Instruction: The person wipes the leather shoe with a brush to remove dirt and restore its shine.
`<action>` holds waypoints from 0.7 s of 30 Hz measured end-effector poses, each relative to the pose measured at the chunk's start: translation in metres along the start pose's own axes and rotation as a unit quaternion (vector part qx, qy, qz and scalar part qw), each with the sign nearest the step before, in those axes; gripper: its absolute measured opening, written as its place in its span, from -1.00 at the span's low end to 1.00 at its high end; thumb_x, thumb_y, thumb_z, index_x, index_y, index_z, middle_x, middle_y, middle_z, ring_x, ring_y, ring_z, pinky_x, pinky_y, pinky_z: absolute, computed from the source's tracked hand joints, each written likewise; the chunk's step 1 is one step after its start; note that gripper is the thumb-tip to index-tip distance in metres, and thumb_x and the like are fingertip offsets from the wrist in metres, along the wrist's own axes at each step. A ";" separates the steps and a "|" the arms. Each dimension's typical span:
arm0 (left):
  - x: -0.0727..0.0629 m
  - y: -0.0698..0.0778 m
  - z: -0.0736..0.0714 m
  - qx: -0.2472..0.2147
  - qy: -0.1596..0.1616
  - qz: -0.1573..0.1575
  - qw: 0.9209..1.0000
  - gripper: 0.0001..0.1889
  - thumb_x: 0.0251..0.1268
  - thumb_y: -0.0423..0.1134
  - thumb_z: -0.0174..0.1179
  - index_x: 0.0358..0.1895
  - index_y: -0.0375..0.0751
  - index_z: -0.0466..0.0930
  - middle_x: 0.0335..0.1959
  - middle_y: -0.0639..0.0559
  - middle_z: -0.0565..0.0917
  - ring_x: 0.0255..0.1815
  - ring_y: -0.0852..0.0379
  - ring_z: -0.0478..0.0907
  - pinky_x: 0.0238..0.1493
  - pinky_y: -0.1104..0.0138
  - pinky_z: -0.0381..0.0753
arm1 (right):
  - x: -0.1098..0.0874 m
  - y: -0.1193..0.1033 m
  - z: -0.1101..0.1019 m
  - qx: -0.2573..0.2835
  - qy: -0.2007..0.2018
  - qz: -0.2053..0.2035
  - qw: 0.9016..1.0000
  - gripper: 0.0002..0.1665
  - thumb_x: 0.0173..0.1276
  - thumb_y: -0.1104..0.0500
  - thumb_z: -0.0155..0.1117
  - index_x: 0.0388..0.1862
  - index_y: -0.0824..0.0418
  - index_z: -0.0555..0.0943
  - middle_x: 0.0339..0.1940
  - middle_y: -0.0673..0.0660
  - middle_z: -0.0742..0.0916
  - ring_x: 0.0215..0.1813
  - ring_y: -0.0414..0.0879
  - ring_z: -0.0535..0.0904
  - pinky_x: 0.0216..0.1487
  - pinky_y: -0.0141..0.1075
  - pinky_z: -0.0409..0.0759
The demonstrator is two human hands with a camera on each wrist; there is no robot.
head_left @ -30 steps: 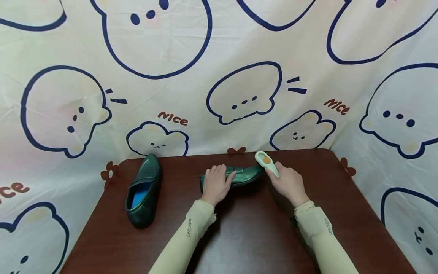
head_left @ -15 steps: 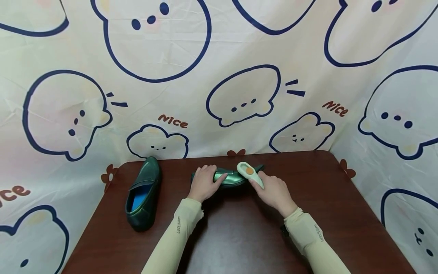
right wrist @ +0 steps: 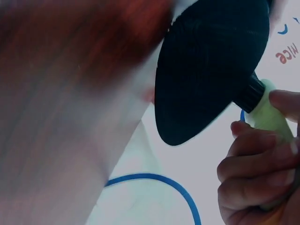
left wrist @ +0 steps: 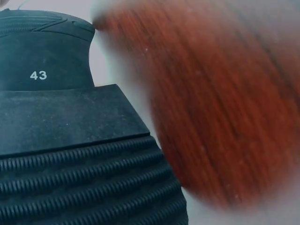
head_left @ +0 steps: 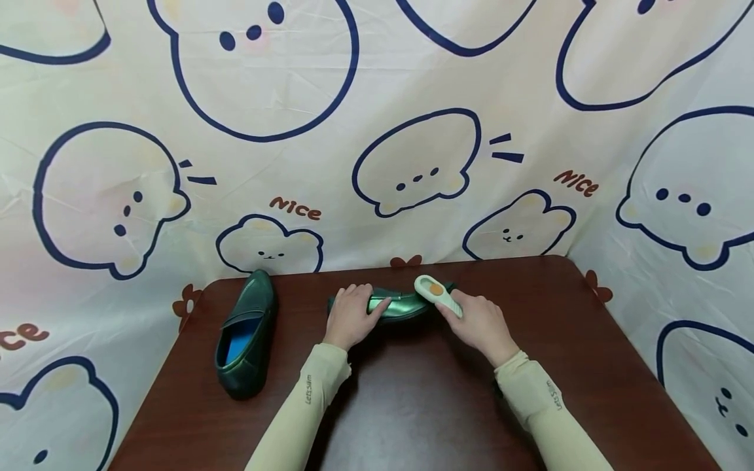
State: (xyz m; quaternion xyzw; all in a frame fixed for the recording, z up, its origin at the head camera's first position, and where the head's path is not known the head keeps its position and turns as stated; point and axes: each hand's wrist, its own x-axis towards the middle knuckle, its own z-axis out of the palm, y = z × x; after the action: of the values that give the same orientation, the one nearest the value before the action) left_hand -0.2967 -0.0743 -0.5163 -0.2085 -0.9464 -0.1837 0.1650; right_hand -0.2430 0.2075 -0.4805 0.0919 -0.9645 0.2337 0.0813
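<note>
A dark green loafer [head_left: 400, 305] is held sideways above the far middle of the table, its toe to the right. My left hand [head_left: 351, 317] grips it round the heel end, thumb across the near side. Its black sole [left wrist: 70, 117], marked 43, fills much of the left wrist view. My right hand [head_left: 480, 324] holds a pale green shoe brush [head_left: 438, 297] with an orange patch, at the front part of the loafer. In the right wrist view curled fingers [right wrist: 255, 168] wrap the handle, and dark bristles [right wrist: 249, 96] meet the shoe's edge.
The matching green loafer [head_left: 244, 333], with a blue insole, stands upright on the left of the brown table [head_left: 424, 405], toe pointing away. A white cloth [head_left: 330, 163] printed with cartoon bears hangs behind and at both sides of the table.
The loafer and my left hand have shifted slightly left. My right hand has drawn the brush from the toe tip leftward along the shoe, then a little back to the right.
</note>
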 end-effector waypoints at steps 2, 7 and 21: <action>-0.001 0.000 0.000 0.005 -0.003 0.003 1.000 -0.50 0.53 0.33 0.00 -0.37 -0.03 0.42 -0.51 0.11 0.44 -0.40 0.11 0.29 -0.19 0.21 0.27 | 0.003 0.004 -0.003 -0.009 0.001 0.007 1.000 -0.64 0.51 -0.14 0.26 -0.26 0.12 0.53 -0.63 0.04 0.52 -0.59 -0.07 0.41 -0.55 -0.24 0.32; -0.004 0.003 -0.001 0.017 -0.012 0.009 1.000 -0.50 0.54 0.30 0.00 -0.34 -0.07 0.45 -0.44 0.08 0.52 -0.37 0.09 0.30 -0.18 0.20 0.27 | 0.010 0.030 -0.006 -0.032 0.010 0.044 0.998 -0.58 0.53 -0.16 0.22 -0.11 0.20 0.58 -0.56 0.12 0.60 -0.55 -0.01 0.44 -0.56 -0.21 0.33; -0.004 0.004 0.001 0.031 -0.005 0.018 0.999 -0.51 0.54 0.28 0.01 -0.32 -0.08 0.46 -0.42 0.07 0.53 -0.37 0.10 0.31 -0.21 0.23 0.25 | 0.004 0.007 -0.002 0.048 -0.026 0.006 0.998 -0.51 0.64 -0.25 0.01 -0.21 0.14 0.49 -0.61 0.03 0.43 -0.57 -0.08 0.37 -0.50 -0.24 0.31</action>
State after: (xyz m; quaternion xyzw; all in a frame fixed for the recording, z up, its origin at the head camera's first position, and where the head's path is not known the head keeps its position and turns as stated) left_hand -0.2914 -0.0719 -0.5176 -0.2210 -0.9486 -0.1502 0.1694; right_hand -0.2481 0.2140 -0.4809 0.0961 -0.9545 0.2778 0.0503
